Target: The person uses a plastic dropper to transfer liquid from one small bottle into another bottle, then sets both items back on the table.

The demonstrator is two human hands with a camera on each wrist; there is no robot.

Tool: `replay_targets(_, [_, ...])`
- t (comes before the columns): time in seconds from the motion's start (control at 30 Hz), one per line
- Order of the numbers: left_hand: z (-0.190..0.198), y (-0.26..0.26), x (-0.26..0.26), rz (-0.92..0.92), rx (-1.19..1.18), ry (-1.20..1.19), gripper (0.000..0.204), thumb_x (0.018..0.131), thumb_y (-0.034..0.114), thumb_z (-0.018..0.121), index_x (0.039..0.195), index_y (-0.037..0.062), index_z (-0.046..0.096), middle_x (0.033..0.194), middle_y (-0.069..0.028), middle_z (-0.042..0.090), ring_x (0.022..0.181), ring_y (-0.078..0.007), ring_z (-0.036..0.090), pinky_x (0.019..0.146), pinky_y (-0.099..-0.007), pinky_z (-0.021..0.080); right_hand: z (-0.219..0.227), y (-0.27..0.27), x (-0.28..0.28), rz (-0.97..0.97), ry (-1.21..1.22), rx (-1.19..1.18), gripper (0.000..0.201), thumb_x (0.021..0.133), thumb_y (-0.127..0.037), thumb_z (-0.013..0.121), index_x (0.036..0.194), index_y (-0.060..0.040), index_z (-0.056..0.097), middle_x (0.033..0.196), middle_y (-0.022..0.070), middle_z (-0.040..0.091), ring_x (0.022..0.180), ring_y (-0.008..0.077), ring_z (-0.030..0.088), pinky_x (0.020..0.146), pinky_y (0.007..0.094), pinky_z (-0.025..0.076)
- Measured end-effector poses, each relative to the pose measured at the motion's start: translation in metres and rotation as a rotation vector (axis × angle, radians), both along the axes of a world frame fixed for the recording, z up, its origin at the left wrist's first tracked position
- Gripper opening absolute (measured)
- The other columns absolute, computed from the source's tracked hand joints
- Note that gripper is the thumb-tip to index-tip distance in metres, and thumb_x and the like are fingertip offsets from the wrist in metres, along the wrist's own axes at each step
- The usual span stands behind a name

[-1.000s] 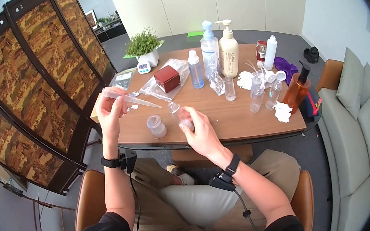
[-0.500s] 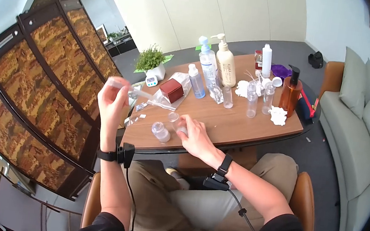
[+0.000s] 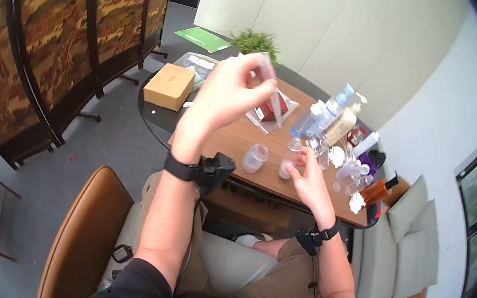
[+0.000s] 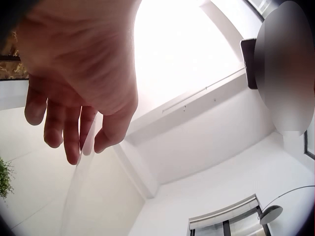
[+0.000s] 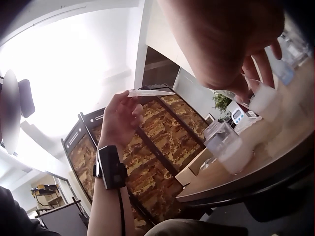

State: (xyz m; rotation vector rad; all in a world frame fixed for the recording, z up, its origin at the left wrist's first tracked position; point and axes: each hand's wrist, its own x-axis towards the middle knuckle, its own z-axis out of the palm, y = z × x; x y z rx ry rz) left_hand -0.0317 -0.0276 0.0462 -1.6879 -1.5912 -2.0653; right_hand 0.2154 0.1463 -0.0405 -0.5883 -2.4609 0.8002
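Note:
High over the near left of the table, my left hand [image 3: 227, 94] pinches a clear tapered plastic tube [image 3: 277, 107] between thumb and fingers, its thin end pointing down. The same tube [image 4: 78, 191] hangs below the fingertips in the left wrist view. My right hand [image 3: 311, 185] holds a small clear bottle [image 3: 292, 151], upright and uncapped, close over the tabletop. Left of it stands a wide clear jar [image 3: 254, 158], open at the top. Whitish contents show in the jar [image 5: 230, 150] in the right wrist view.
Pump bottles [image 3: 341, 123], small clear bottles, crumpled white tissues [image 3: 356, 203] and an amber bottle [image 3: 376, 192] crowd the table's right side. A dark red box [image 3: 272, 109] lies on a plastic bag behind the hands. At the left edge sits a cardboard box [image 3: 168, 87].
The head view has swung left. My left hand has risen with the tube, which now points more steeply down. My right hand still holds the small bottle, now more upright.

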Motion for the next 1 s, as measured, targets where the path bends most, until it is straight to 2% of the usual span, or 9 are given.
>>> replay_targets(0.1, [0.008, -0.023, -0.003, -0.089, 0.003, -0.09, 0.011, 0.099, 0.013, 0.074, 0.099, 0.0021, 0.072, 0.083, 0.0025, 0.068, 0.069, -0.0024, 0.055, 0.06, -0.0236, 0.045, 0.014, -0.009, 0.009, -0.06, -0.035, 0.091, 0.045, 0.102, -0.003, 0.072, 0.142, 0.0004, 0.051, 0.125, 0.0217, 0.076, 0.123, 0.0333, 0.073, 0.106, 0.0451, 0.056])
replay_targets(0.23, [0.01, -0.046, -0.003, -0.014, 0.088, -0.068, 0.013, 0.098, 0.014, 0.072, 0.1, 0.0011, 0.073, 0.08, 0.0, 0.069, 0.068, -0.0042, 0.059, 0.06, -0.0251, 0.048, 0.026, -0.013, 0.016, -0.071, -0.088, 0.164, 0.048, 0.104, -0.007, 0.074, 0.144, -0.0011, 0.049, 0.127, 0.0142, 0.074, 0.118, 0.0235, 0.07, 0.1, 0.0391, 0.056])
replay_targets(0.3, [0.012, -0.057, 0.003, -0.129, 0.007, -0.18, 0.015, 0.098, 0.015, 0.072, 0.1, 0.0004, 0.073, 0.078, -0.0029, 0.071, 0.068, -0.0066, 0.063, 0.061, -0.0266, 0.051, 0.03, -0.021, 0.012, -0.063, -0.089, 0.173, 0.048, 0.104, -0.008, 0.074, 0.145, -0.0011, 0.049, 0.124, 0.014, 0.074, 0.116, 0.0233, 0.07, 0.098, 0.0386, 0.057])
replay_targets(0.5, [-0.002, -0.049, 0.0, -0.075, 0.021, -0.134, 0.015, 0.098, 0.015, 0.073, 0.101, 0.0005, 0.073, 0.083, -0.0039, 0.072, 0.069, -0.0081, 0.066, 0.059, -0.028, 0.054, 0.033, -0.027, 0.004, -0.006, -0.067, 0.145, 0.044, 0.104, -0.008, 0.074, 0.142, -0.0008, 0.053, 0.123, 0.014, 0.075, 0.116, 0.0239, 0.071, 0.103, 0.0396, 0.055])
replay_targets(0.57, [-0.008, -0.04, 0.0, -0.074, 0.003, -0.136, 0.016, 0.098, 0.016, 0.074, 0.102, 0.0007, 0.073, 0.084, -0.0034, 0.073, 0.069, -0.0081, 0.066, 0.059, -0.0277, 0.054, 0.032, -0.025, 0.002, 0.01, -0.074, 0.145, 0.044, 0.102, -0.009, 0.074, 0.14, 0.002, 0.054, 0.126, 0.0206, 0.076, 0.117, 0.0326, 0.073, 0.104, 0.0442, 0.056])
replay_targets(0.7, [-0.01, -0.03, 0.0, 0.001, -0.059, -0.125, 0.022, 0.101, 0.02, 0.076, 0.106, -0.0009, 0.075, 0.09, -0.0037, 0.074, 0.07, -0.0083, 0.067, 0.06, -0.027, 0.055, 0.02, -0.013, -0.004, -0.004, -0.038, 0.114, 0.043, 0.101, -0.01, 0.074, 0.138, 0.0012, 0.055, 0.124, 0.0212, 0.076, 0.117, 0.0345, 0.074, 0.102, 0.0455, 0.056])
replay_targets(0.77, [-0.01, -0.022, 0.004, 0.056, -0.067, -0.137, 0.019, 0.096, 0.018, 0.074, 0.099, -0.0011, 0.074, 0.083, -0.0108, 0.077, 0.075, -0.0171, 0.075, 0.069, -0.0352, 0.059, 0.014, -0.009, -0.006, 0.012, -0.001, 0.075, 0.044, 0.101, -0.011, 0.074, 0.138, 0.0007, 0.056, 0.124, 0.0217, 0.076, 0.116, 0.0348, 0.074, 0.101, 0.0455, 0.057])
replay_targets(0.9, [-0.013, -0.008, 0.011, 0.098, -0.218, -0.089, 0.019, 0.098, 0.017, 0.074, 0.1, -0.0018, 0.073, 0.083, -0.0066, 0.075, 0.071, -0.0131, 0.069, 0.066, -0.0331, 0.057, -0.015, 0.004, -0.002, 0.043, 0.112, 0.005, 0.046, 0.1, -0.013, 0.075, 0.14, -0.0003, 0.056, 0.122, 0.0214, 0.075, 0.115, 0.0352, 0.073, 0.101, 0.0452, 0.056])
replay_targets(1.0, [-0.012, -0.007, 0.019, 0.014, -0.271, -0.126, 0.016, 0.103, 0.016, 0.075, 0.103, -0.0002, 0.072, 0.088, -0.0007, 0.07, 0.069, -0.0069, 0.062, 0.062, -0.0254, 0.054, -0.026, 0.01, 0.0, 0.061, 0.214, 0.017, 0.047, 0.099, -0.014, 0.076, 0.14, -0.0003, 0.057, 0.124, 0.0205, 0.075, 0.117, 0.0361, 0.071, 0.103, 0.047, 0.054])
